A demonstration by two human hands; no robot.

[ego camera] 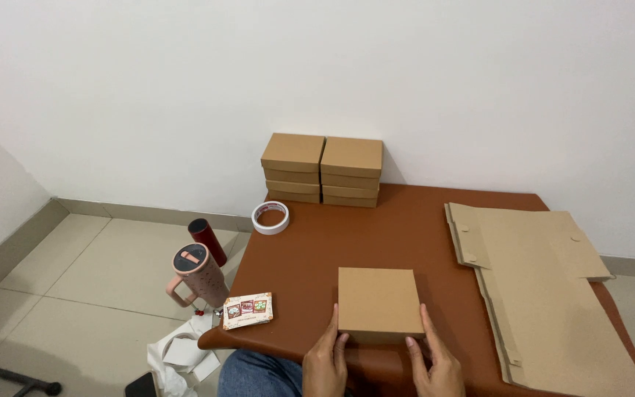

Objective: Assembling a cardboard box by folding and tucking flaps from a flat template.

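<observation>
in the head view, a closed brown cardboard box [378,303] sits flat on the brown desk [376,235], close to its near edge and roughly in the middle. the left hand [326,360] rests against the box's near left corner, its fingers [334,323] stretched up along the left side and touching the cardboard; the right hand [435,360] mirrors it at the near right corner, fingers [428,323] laid along the right side. both hands press the box between them with fingers extended rather than curled, so they hold it at the sides without wrapping around it. the wrists and lower parts of both hands are cut off by the bottom of the frame, and the box's front face is mostly in shadow. at the back of the desk, against the white wall, stands a stack of closed boxes [323,170], two columns side by side. a roll of white tape [271,217] lies near the desk's left edge, and a small printed card [248,310] sits at the near left corner. a pile of flat cardboard sheets [545,294] covers the right side, partly cut off at the lower edge. on the floor to the left stand a pink tumbler [196,278] and a dark red bottle [207,241], with crumpled white paper [181,356] below them; a knee in blue jeans [259,375] shows under the desk edge.
</observation>
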